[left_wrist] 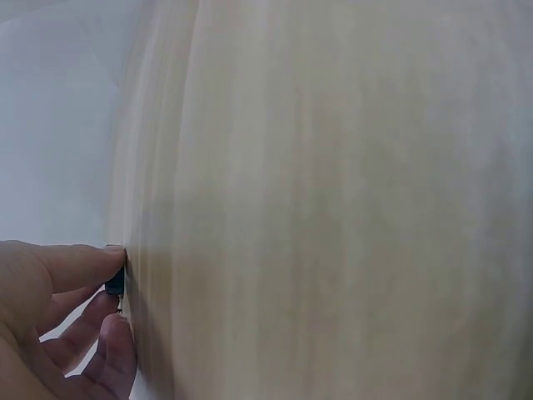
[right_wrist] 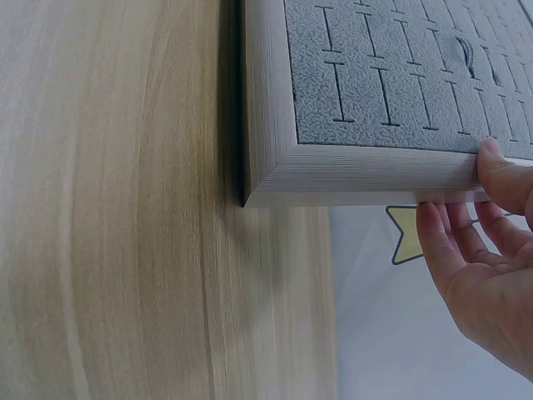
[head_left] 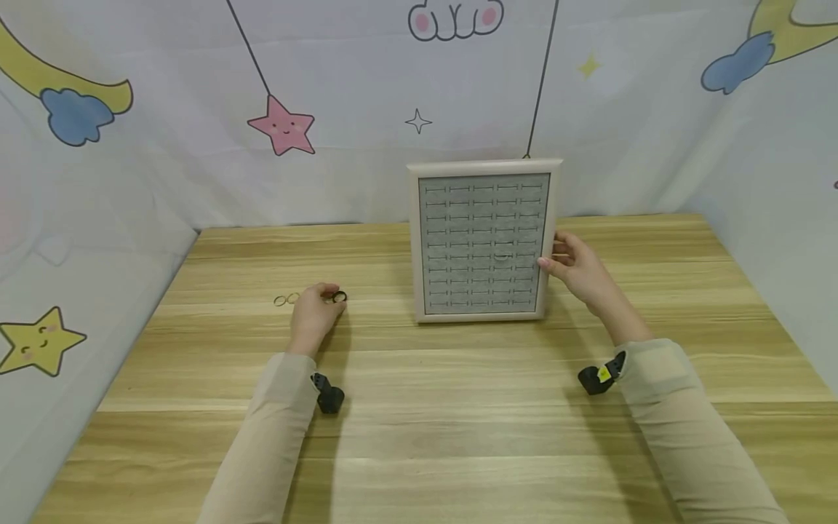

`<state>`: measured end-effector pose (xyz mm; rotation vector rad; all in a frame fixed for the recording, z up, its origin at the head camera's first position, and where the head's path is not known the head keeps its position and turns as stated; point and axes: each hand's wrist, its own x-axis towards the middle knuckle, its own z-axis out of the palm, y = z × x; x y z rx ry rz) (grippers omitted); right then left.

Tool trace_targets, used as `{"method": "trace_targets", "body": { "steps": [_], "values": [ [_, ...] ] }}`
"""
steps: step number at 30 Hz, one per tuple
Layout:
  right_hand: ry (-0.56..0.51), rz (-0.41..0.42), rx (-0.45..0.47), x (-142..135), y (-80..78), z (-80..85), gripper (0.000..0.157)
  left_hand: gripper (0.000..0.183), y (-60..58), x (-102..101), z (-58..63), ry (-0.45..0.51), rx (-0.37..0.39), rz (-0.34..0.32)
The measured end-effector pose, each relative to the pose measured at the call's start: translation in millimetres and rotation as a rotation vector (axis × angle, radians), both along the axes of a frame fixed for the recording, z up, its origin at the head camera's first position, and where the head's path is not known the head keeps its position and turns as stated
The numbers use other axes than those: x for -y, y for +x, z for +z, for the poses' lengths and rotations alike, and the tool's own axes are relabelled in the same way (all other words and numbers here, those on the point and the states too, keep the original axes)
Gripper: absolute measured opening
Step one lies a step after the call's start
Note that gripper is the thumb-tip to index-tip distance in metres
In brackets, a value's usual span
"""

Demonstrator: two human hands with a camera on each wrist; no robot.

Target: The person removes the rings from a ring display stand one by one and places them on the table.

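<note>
At the left of the table, my left hand (head_left: 313, 316) pinches a black ring (head_left: 339, 297) between thumb and fingers. The left wrist view shows this black ring (left_wrist: 115, 282) edge-on at the fingertips, close to the tabletop. Two thin gold-toned rings (head_left: 280, 300) lie just left of that hand; another is partly hidden beside its fingers. My right hand (head_left: 578, 271) grips the right side of an upright ring display board (head_left: 491, 317), thumb in front and fingers behind. Grey slotted padding fills its pale frame (right_wrist: 375, 171). One slot holds a ring (right_wrist: 466, 55).
The wood-grain table (head_left: 419, 437) extends in front of the board and to both sides. A white printed curtain (head_left: 353, 182) hangs close behind the board, with similar cloth at left and right.
</note>
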<state>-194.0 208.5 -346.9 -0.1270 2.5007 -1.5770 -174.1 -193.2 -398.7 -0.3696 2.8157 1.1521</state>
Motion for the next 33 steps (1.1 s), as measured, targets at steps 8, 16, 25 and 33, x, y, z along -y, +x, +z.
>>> {"method": "trace_targets", "body": {
  "steps": [8,16,25,33],
  "values": [
    [-0.004,0.003,0.004,-0.8,-0.3,-1.6,0.062,0.041,-1.1,-2.1,7.1,0.05,-0.008,0.014],
    [-0.007,0.0,0.004,-1.0,0.0,-2.3,0.061,0.039,-8.4,-21.5,22.8,0.11,-0.139,0.055],
    [0.0,-0.004,0.002,-0.6,0.4,-1.8,0.06,0.034,-10.0,-59.1,49.9,0.254,-0.326,0.049],
    [0.001,-0.001,-0.002,-0.4,0.1,-0.8,0.06,0.03,-8.5,-95.8,68.1,0.326,-0.481,-0.016]
  ]
}}
